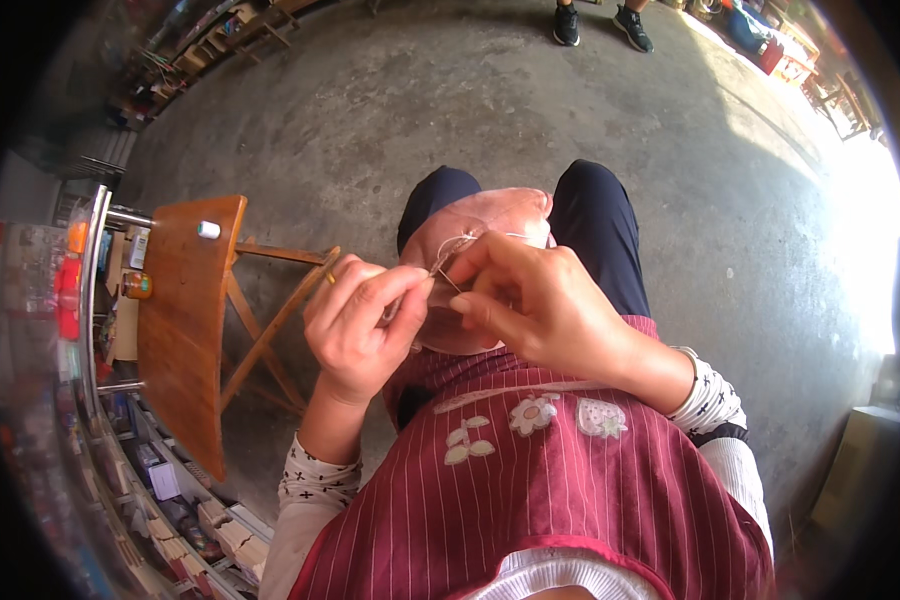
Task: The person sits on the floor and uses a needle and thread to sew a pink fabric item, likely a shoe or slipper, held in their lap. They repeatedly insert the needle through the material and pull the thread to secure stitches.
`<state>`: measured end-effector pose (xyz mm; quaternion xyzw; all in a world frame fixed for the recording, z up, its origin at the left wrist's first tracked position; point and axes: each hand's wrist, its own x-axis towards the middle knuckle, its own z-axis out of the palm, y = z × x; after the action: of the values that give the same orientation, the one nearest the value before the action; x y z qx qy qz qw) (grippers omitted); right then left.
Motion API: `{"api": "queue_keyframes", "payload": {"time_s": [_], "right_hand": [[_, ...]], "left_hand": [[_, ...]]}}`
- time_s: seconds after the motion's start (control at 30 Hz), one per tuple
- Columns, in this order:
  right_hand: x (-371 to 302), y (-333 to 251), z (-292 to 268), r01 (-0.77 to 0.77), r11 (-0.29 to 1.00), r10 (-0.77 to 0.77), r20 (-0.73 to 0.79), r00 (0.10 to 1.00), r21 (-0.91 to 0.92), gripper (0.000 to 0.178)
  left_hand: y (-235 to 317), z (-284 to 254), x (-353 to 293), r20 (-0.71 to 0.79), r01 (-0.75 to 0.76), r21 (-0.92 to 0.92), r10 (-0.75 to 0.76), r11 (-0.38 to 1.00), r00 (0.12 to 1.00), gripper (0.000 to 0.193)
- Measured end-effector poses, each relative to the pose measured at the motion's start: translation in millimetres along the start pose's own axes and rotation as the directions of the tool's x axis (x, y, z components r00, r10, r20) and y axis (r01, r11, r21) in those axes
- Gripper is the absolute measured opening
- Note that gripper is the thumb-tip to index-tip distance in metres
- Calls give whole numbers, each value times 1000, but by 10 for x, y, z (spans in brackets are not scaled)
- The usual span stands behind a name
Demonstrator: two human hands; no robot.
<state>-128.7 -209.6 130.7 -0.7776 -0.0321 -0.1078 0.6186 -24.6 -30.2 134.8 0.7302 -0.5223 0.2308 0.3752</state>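
Across my lap lies a pink cloth piece [518, 207], gathered and soft, with my two hands close together over it. My left hand [358, 322] is closed, thumb and forefinger pinching white thread [458, 240] that loops up over the cloth. A thin, straight needle [450, 281] slants between the fingertips of both hands. My right hand [535, 300] curls in from the right, its thumb and forefinger closed about the needle's lower end. The right fingers hide part of the thread and cloth. A yellow band shows on a left finger.
At my left stands a folding wooden table [185, 330] bearing a white thread spool [208, 230]. Beside it are a jar [137, 285] and shelves of boxes [165, 480]. Another person's black shoes [567, 25] are on the concrete floor ahead. A pale box [855, 465] stands at right.
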Motion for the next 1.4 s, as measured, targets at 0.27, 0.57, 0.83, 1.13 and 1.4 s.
{"api": "queue_keyframes", "payload": {"time_s": [0.27,0.57,0.83,1.13,1.4], "right_hand": [[-51,63,49,-45,999,47,-84,995,16,9],[-54,39,-20,72,978,-96,-115,989,-198,11],[-126,37,5,32,981,-56,-121,991,-192,12],[-150,77,62,83,955,-128,-142,982,-286,9],[-99,212,137,180,923,-256,-195,947,-341,13]], "left_hand": [[-23,67,-4,-8,-65,-18,65,998,998,22],[6,23,6,-2,-23,-27,23,999,1000,20],[47,71,-2,-45,18,-26,-19,999,999,17],[26,112,17,-76,7,-27,-9,1000,997,18],[52,134,20,-56,4,-37,-6,999,998,18]]}}
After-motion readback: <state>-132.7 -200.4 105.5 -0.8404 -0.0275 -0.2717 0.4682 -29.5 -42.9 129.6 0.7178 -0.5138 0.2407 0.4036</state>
